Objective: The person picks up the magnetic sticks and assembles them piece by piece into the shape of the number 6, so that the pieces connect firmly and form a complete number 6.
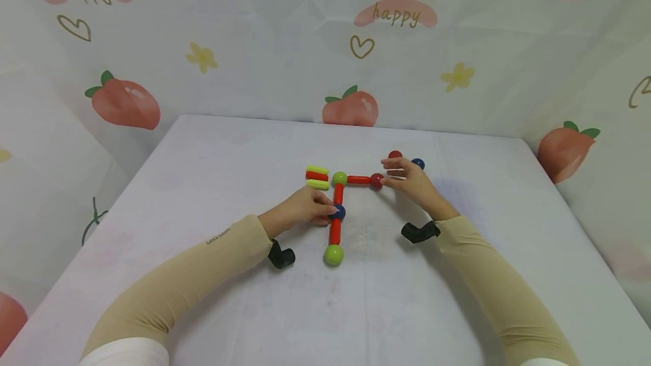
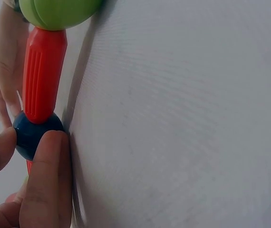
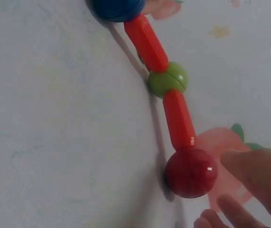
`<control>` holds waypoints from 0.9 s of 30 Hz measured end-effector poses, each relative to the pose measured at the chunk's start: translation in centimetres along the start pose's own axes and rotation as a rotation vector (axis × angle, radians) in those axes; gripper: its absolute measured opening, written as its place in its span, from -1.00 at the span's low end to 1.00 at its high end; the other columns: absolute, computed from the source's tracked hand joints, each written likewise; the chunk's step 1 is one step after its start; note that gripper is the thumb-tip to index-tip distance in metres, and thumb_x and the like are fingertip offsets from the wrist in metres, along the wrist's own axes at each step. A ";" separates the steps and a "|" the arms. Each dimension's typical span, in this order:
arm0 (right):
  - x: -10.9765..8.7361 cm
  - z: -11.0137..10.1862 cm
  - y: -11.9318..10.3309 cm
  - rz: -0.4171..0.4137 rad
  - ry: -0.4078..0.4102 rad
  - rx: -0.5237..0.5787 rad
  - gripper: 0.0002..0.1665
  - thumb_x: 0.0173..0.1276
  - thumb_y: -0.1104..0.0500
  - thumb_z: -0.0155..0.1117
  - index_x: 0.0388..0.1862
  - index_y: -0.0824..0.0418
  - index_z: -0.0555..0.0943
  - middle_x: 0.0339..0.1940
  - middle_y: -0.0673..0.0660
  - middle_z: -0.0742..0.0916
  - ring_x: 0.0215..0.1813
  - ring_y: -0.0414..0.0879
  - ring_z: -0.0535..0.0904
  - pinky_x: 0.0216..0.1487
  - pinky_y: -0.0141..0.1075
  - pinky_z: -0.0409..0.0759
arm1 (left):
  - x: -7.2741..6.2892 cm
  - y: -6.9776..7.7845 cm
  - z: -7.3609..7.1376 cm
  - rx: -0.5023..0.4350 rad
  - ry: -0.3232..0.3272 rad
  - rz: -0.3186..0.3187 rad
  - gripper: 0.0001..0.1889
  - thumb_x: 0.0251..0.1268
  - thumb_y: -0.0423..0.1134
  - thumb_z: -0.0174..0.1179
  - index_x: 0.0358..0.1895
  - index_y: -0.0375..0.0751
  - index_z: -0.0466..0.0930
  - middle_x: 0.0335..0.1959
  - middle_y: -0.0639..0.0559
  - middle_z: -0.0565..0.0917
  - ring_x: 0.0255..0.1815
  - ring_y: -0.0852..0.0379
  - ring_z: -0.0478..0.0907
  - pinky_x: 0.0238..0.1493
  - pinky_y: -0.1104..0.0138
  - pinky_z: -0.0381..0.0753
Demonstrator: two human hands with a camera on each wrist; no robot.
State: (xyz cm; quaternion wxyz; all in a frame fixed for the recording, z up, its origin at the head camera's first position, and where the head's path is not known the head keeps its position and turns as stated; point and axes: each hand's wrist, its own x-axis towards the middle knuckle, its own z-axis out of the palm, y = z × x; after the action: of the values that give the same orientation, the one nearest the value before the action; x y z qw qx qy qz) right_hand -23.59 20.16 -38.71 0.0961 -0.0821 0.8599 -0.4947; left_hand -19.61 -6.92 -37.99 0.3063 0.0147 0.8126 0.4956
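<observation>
My left hand (image 1: 305, 206) pinches a blue ball (image 2: 28, 142) between thumb and fingertips. This ball sits mid-way in an L-shaped figure of balls and rods on the table. From it a red rod (image 1: 335, 232) runs toward me to a green ball (image 1: 334, 255). Another red rod (image 1: 338, 194) leads away to a second green ball (image 1: 339, 178). There the figure turns right, along a third red rod (image 3: 179, 118), to a dark red ball (image 3: 191, 173). Beside that end ball is my right hand (image 1: 414, 182), fingers apart, thumb tip near the ball, holding nothing.
Two yellow rods (image 1: 317, 184) and a red rod (image 1: 317, 176) lie loose left of the far green ball. Behind my right hand are a loose red ball (image 1: 395, 154) and a blue ball (image 1: 418, 163). A printed cloth (image 1: 285, 61) hangs behind the white table (image 1: 244, 146).
</observation>
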 end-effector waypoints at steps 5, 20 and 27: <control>0.3 0.2 0.3 0.027 -0.045 0.017 -0.44 0.33 0.26 0.28 0.29 0.35 0.42 0.33 0.30 0.50 0.31 0.21 0.47 0.27 0.02 0.45 | 0.0 0.1 0.0 -0.001 0.006 -0.005 -0.71 0.30 -0.28 0.26 0.01 -0.37 0.62 -0.18 -0.12 0.66 -0.41 0.23 0.64 -0.24 0.46 0.64; 0.9 0.6 0.9 0.080 -0.060 -0.058 -0.53 0.31 0.21 0.33 0.20 0.22 0.53 0.18 0.25 0.61 0.21 0.16 0.56 0.24 -0.04 0.50 | 0.0 -0.2 -0.3 -0.001 -0.006 0.006 -0.70 0.32 -0.30 0.23 0.05 -0.39 0.60 -0.12 -0.15 0.66 -0.37 0.22 0.66 -0.19 0.42 0.66; 0.9 0.6 0.9 0.080 -0.058 -0.050 -0.54 0.31 0.21 0.33 0.18 0.21 0.54 0.17 0.23 0.61 0.20 0.14 0.57 0.23 -0.06 0.51 | -0.5 0.8 -2.1 0.143 -0.012 0.040 -0.68 0.35 -0.24 0.21 0.08 -0.32 0.59 -0.15 -0.13 0.69 -0.24 0.11 0.66 -0.15 0.37 0.66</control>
State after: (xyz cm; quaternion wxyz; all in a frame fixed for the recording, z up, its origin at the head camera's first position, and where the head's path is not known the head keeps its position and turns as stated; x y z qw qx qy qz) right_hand -24.39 19.93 -39.84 0.1384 -0.0643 0.8714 -0.4663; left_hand -20.49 -8.41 -36.44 0.2993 0.0559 0.8436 0.4423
